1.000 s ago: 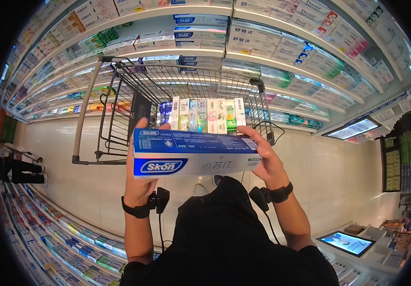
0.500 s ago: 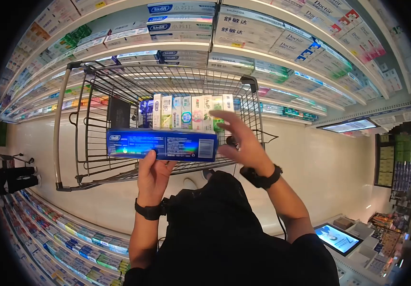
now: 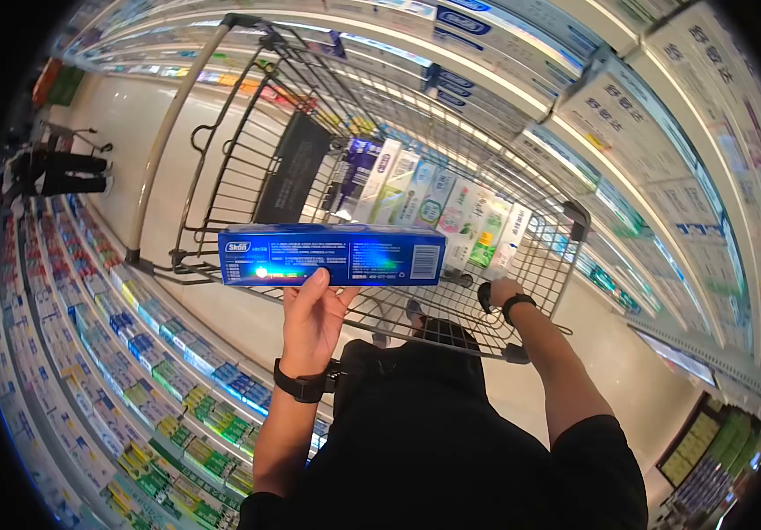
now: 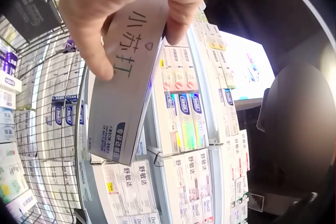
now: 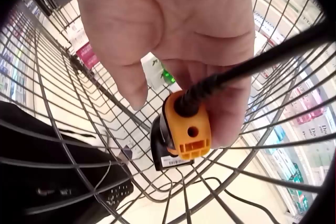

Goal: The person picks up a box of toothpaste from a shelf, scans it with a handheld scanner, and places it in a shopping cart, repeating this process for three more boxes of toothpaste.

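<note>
Pinched in the left grip (image 3: 312, 331) is a long blue Skon box (image 3: 333, 255), held level in the head view. Its thumb lies on the printed blue face near the middle of the lower edge, so the box reaches out past the hand on both sides; the barcode (image 3: 425, 261) sits at the right end, free of the fingers. Seen from the left wrist, thumb and fingers clasp the pale side between them.

Lower down, the right grip (image 5: 173, 40) has its fingers bent about an orange-and-black device (image 5: 188, 129), the thumb standing apart from it. From the device a thick black cable (image 5: 262, 58) runs up across the view in front of the fingers. Wires of the shopping cart (image 3: 577, 215) surround this hand.

The Skon box hangs over the cart and hides part of its mesh. Just beyond it, a row of upright cartons (image 3: 431, 199) fills the middle of the basket, dark blue ones at the left end, beside a black panel (image 3: 295, 168).

Past the cart stand shelves (image 3: 619, 115) stacked with boxes; more shelving (image 3: 177, 397) runs at lower left, and another person (image 3: 75, 172) stands farther off.
</note>
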### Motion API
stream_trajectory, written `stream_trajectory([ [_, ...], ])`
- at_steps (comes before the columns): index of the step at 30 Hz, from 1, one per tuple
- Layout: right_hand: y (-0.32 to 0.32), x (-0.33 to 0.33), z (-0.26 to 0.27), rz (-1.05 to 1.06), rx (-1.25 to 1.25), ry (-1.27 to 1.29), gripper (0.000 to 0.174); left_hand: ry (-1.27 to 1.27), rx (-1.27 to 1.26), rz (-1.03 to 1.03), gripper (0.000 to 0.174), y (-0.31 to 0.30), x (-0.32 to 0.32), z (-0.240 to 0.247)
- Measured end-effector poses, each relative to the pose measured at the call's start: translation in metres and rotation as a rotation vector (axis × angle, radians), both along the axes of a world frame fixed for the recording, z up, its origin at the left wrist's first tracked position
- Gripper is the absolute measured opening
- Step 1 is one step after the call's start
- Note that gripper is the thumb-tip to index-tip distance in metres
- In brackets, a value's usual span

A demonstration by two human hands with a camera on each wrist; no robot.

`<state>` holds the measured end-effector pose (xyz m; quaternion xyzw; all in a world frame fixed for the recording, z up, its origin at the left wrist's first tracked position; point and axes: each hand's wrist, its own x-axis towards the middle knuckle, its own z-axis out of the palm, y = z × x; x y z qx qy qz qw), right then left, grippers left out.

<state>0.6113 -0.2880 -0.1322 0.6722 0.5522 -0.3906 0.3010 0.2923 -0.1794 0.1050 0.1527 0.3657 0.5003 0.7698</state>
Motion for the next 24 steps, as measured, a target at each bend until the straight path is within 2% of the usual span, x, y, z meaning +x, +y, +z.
stream_trajectory([
  [1,-0.005,0.000,-0.009,0.046,-0.045,-0.030,0.024,0.011,-0.002,0.023,0.027,0.000,-0.003,0.001],
  [3,-0.011,-0.001,-0.026,-0.010,-0.125,-0.074,0.027,0.042,-0.019,0.069,0.026,-0.001,-0.007,0.007],
  [5,-0.025,0.004,-0.051,-0.100,-0.076,-0.048,0.026,0.050,-0.027,0.103,0.026,-0.004,-0.014,0.007],
  [9,-0.028,-0.008,-0.037,-0.091,-0.125,-0.020,0.030,0.078,0.010,0.170,0.025,-0.008,-0.033,0.009],
  [10,-0.027,-0.006,-0.031,-0.027,-0.125,0.026,0.031,0.088,0.042,0.182,0.025,-0.008,-0.039,0.010],
  [13,-0.028,-0.002,-0.003,-0.078,0.034,0.087,0.033,0.141,0.109,0.158,0.037,-0.006,-0.059,0.005],
  [14,-0.025,0.001,0.009,-0.059,0.057,0.126,0.037,0.144,0.130,0.153,0.036,-0.006,-0.063,0.007],
  [15,-0.028,0.011,0.012,-0.077,0.141,0.206,0.042,0.131,0.143,0.137,0.035,-0.006,-0.066,0.008],
  [17,-0.026,0.018,0.059,-0.134,0.268,0.309,0.045,0.095,0.174,0.101,0.033,-0.006,-0.070,0.009],
  [20,-0.049,0.015,0.147,-0.397,0.672,0.429,0.047,0.053,0.181,0.041,0.030,-0.012,-0.068,0.008],
  [21,-0.060,0.005,0.184,-0.515,0.759,0.385,0.051,0.045,0.190,0.011,0.030,-0.014,-0.066,0.009],
  [24,-0.117,-0.008,0.239,-0.694,1.255,0.311,0.051,-0.041,0.183,-0.050,0.025,-0.027,-0.055,0.022],
])
